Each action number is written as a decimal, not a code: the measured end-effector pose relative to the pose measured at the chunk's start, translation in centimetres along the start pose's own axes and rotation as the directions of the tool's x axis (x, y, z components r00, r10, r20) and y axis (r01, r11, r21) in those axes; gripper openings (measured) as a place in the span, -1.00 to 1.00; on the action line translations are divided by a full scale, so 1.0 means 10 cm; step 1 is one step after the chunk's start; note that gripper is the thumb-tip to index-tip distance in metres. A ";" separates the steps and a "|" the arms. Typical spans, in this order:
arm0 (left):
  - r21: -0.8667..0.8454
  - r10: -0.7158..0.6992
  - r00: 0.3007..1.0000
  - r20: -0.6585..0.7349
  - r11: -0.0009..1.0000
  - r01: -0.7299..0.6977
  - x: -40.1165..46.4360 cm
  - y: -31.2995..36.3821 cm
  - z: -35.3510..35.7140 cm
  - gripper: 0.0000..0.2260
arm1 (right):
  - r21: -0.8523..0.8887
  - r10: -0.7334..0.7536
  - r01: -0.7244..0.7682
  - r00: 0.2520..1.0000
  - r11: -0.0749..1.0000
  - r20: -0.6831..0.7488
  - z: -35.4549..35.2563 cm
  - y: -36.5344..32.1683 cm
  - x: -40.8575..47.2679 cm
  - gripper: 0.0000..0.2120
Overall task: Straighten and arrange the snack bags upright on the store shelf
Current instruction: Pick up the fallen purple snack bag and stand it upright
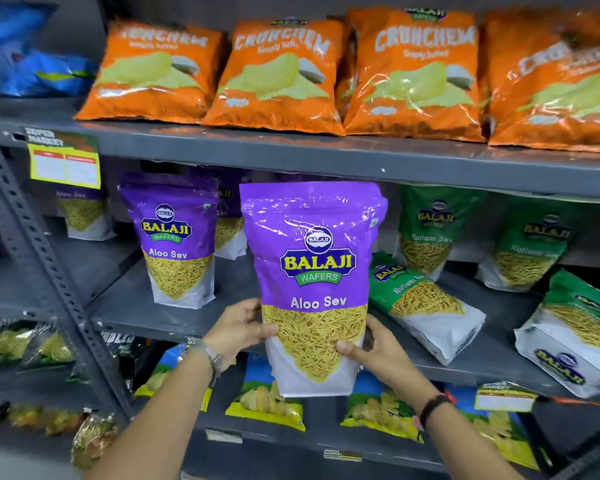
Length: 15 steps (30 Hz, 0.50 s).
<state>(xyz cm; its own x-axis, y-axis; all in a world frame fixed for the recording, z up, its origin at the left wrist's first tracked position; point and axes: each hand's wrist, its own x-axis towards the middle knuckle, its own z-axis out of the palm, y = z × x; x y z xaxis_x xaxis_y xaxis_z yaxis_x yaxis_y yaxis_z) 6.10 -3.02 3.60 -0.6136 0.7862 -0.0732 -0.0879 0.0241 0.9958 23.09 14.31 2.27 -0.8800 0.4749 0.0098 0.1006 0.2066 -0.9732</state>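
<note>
A grey metal store shelf with perforated uprights fills the view, stocked on several tiers. In front of its middle tier, both hands grip a purple bag upright by its lower edges: the left hand is clamped on the left edge, the right hand on the right. The bag reads "BALAJI WAFERS, Aloo Sev". Left of it, a matching purple bag stands upright on the shelf. Just right of it, a green "Ratlami Sev" bag lies tilted. Above it, orange "CRUNCHEM" bags stand in a row.
</note>
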 end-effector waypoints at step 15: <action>0.105 0.017 0.921 -0.388 0.994 0.026 1.28 -0.15 -0.49 -0.67 | -0.212 -0.005 -0.016 0.995 0.977 -0.096 0.37 0.30 1.73 -0.46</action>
<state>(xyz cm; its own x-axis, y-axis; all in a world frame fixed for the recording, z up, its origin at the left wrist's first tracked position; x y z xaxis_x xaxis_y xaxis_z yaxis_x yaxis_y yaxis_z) -5.51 3.96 0.87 -0.8717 0.4849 -0.0716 -0.0207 0.1095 0.9938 6.44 19.96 -1.32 -0.8320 0.5536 0.0362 0.2105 0.3754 -0.9027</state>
